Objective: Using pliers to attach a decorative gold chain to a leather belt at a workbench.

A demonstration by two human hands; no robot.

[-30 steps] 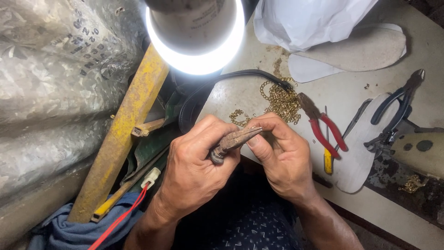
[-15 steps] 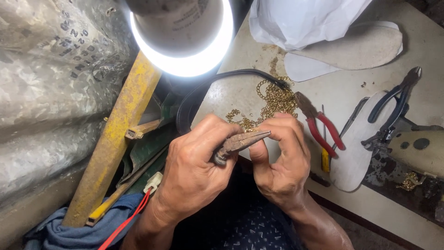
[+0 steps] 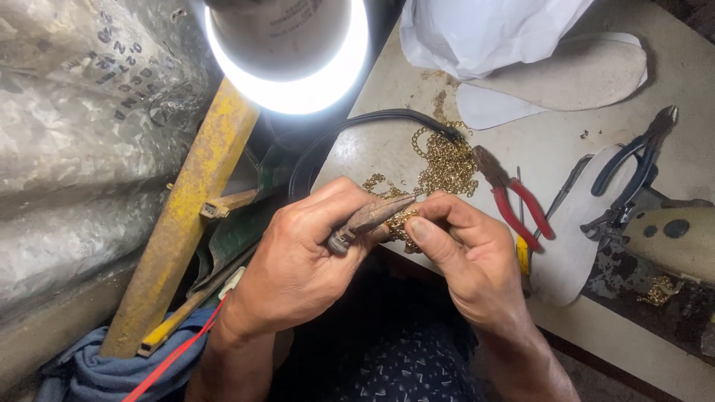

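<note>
Bench: I saw a pale, worn worktable (image 3: 566,149) filling the right half of the view; its near edge ran just above my lap.
Wall side: crinkled silver foil sheeting (image 3: 82,134) covered the left; a chipped yellow metal bar (image 3: 186,216) leaned across it, with a blue cloth (image 3: 97,372) bunched at its foot.
Lamp: a round white ring lamp (image 3: 294,82) glared at the top, directly above my hands.
Soles: two flat pale shoe insoles (image 3: 573,74) lay at the far right of the table under a white plastic bag (image 3: 484,30); a third insole (image 3: 573,253) lay nearer, beneath the tools.
Left hand: my left hand (image 3: 298,260) was wrapped shut around a rusty brown pair of small pliers (image 3: 369,219); the pliers' tip pointed right, toward the chain.
Right hand: my right hand (image 3: 462,253) had thumb and forefinger pinched together on the near end of a fine gold-coloured link chain (image 3: 447,167); the rest of the chain lay heaped on the table just beyond my fingers, touching a black cable (image 3: 372,119).
Spare tools: red-handled pliers (image 3: 514,197) lay just right of the heap; blue-handled cutters (image 3: 633,164) sat farther right, well apart from my hands.
</note>
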